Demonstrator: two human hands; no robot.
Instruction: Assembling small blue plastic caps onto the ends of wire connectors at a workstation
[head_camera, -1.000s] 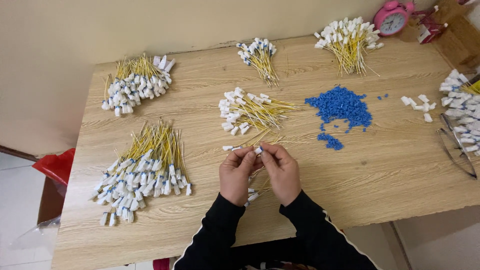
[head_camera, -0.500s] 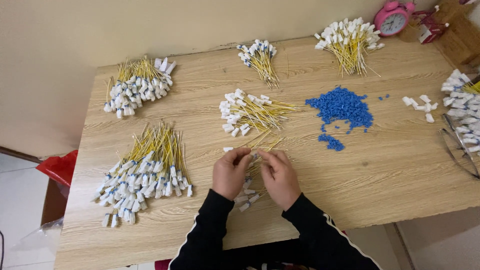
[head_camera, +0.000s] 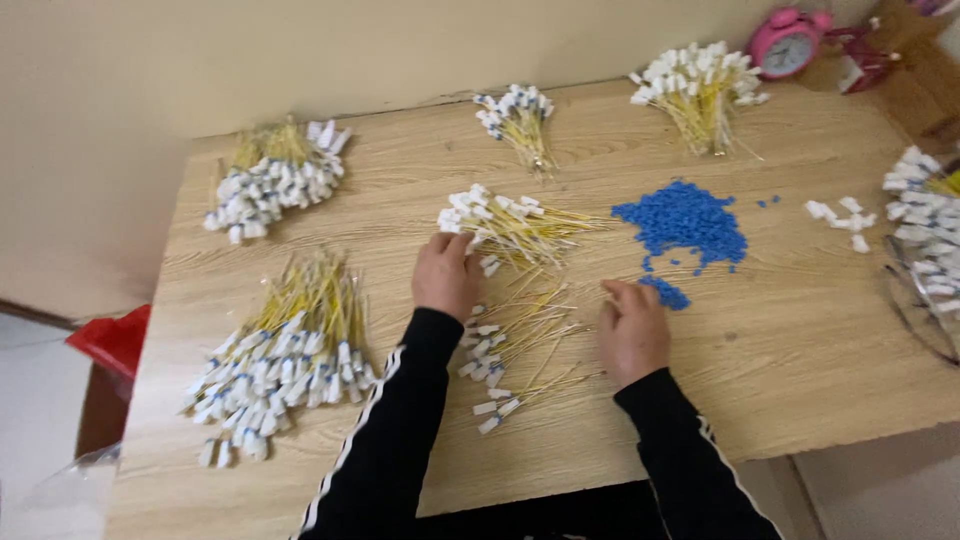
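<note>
Yellow cables (head_camera: 515, 225) with white caps lie mid-worktop (head_camera: 800, 350); left hand (head_camera: 447, 275) rests on their capped ends, fingers curled, grip not discernible. Right hand (head_camera: 632, 330), loosely open, fingertips touch blue beads (head_camera: 685, 222). Loose cables (head_camera: 510, 345) between hands.

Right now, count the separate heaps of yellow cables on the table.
7: back left, front left, back middle, centre, between the hands, back right, right edge, partly cut off.
</note>
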